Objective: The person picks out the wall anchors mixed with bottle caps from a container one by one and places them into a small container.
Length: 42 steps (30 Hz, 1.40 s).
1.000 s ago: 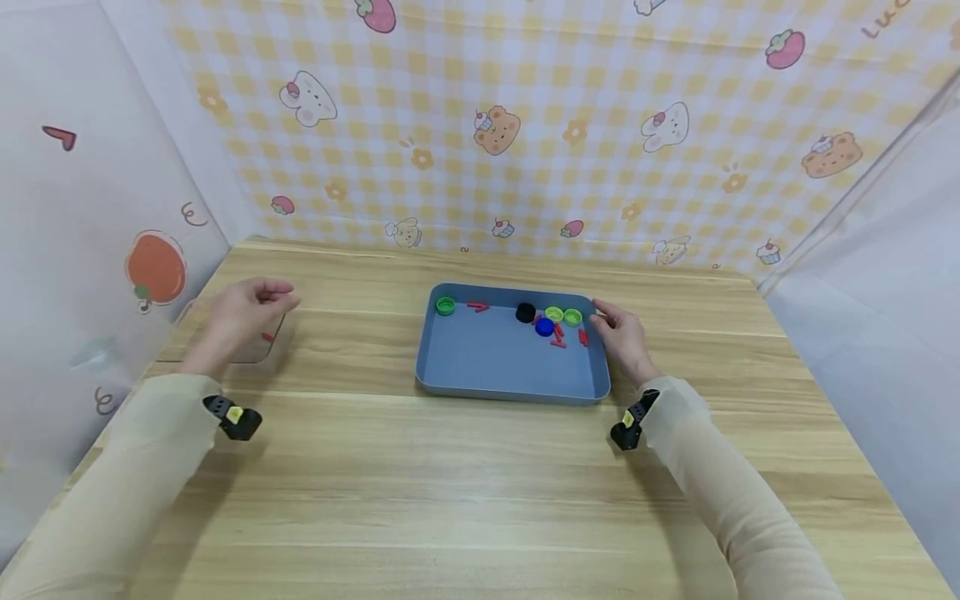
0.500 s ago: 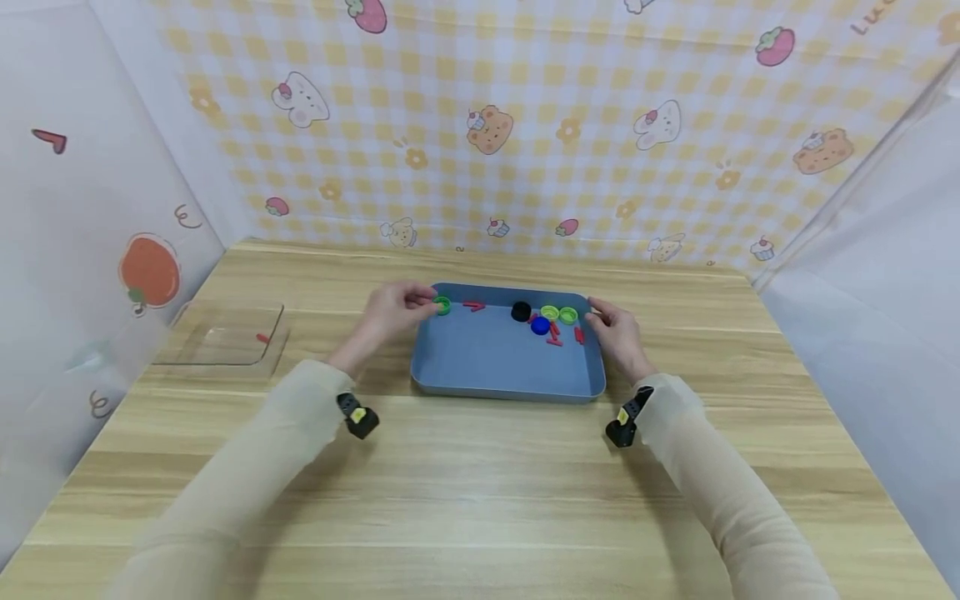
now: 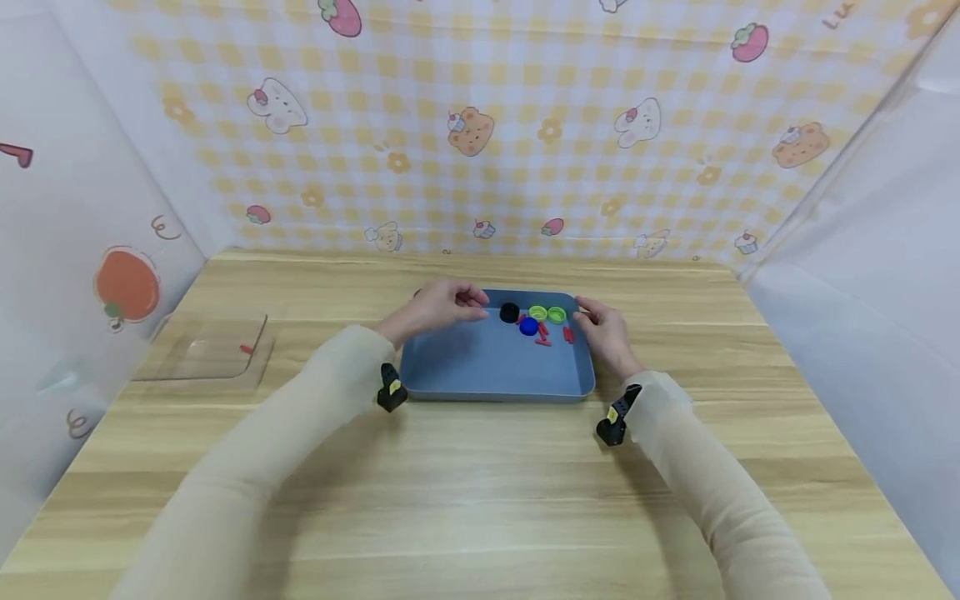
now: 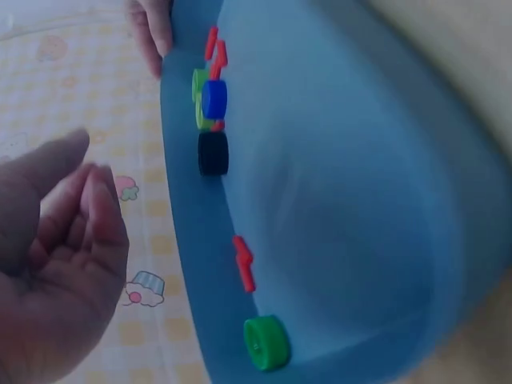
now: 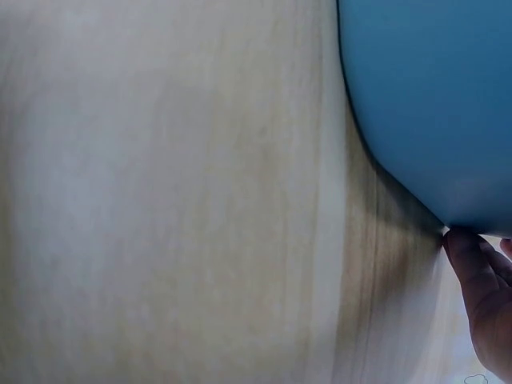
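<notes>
A shallow blue-grey tray [image 3: 495,367] sits on the table. My left hand [image 3: 446,304] hovers over its far left part, fingers loosely bent and holding nothing. Below that hand, in the left wrist view, lie a green cap [image 4: 266,342] and red stick-like pieces [image 4: 244,262]. Farther right are a black cap [image 3: 510,312], a blue cap [image 3: 528,326], a yellow-green cap [image 3: 537,312], a light green cap [image 3: 557,315] and several red pieces [image 3: 543,342]. My right hand [image 3: 607,337] grips the tray's far right corner between thumb and fingers.
A clear plastic box [image 3: 257,346] stands at the table's left, with a red piece [image 3: 246,348] in it. A yellow checked cloth [image 3: 360,150] hangs behind the wooden table [image 3: 480,483]. White sheets line both sides.
My left hand has moved right from above the clear box to over the tray, now covering the green cap in the head view. My right hand stays at the tray's corner. The head view has shifted slightly.
</notes>
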### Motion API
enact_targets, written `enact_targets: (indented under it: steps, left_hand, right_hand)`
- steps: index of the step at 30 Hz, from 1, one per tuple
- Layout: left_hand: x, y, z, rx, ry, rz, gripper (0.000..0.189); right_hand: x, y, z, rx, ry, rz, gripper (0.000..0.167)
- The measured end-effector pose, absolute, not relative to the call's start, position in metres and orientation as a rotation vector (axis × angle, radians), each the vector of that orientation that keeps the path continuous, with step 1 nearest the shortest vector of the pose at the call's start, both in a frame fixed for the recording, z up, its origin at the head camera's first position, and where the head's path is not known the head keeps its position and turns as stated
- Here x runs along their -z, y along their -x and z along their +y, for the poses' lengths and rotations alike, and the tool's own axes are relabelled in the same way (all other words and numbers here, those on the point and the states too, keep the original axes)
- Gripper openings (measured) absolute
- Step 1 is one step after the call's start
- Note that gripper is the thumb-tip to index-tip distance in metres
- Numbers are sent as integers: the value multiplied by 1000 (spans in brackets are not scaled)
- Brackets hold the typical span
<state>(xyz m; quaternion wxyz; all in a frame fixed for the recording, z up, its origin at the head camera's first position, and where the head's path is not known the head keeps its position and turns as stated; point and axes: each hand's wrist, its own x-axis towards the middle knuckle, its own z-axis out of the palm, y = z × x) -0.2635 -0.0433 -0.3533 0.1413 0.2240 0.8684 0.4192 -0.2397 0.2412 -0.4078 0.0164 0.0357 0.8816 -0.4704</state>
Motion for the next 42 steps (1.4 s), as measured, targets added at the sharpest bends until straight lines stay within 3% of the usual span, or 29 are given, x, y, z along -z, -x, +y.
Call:
enact_targets:
  steps: [11, 20, 30, 42]
  left_hand:
    - [340, 306, -7, -866, -1006, 2246, 29]
    - [362, 331, 29, -718, -1137, 2088, 26]
    - [378, 343, 60, -564, -1345, 2048, 26]
    - [381, 344, 74, -463, -1404, 2028, 30]
  right_hand:
    - [408, 239, 244, 1448, -100, 2768, 42]
    - [412, 239, 243, 1468, -96, 2738, 43]
    - [413, 239, 248, 1502, -31, 2805, 41]
    - [419, 240, 251, 1480, 22, 2879, 39]
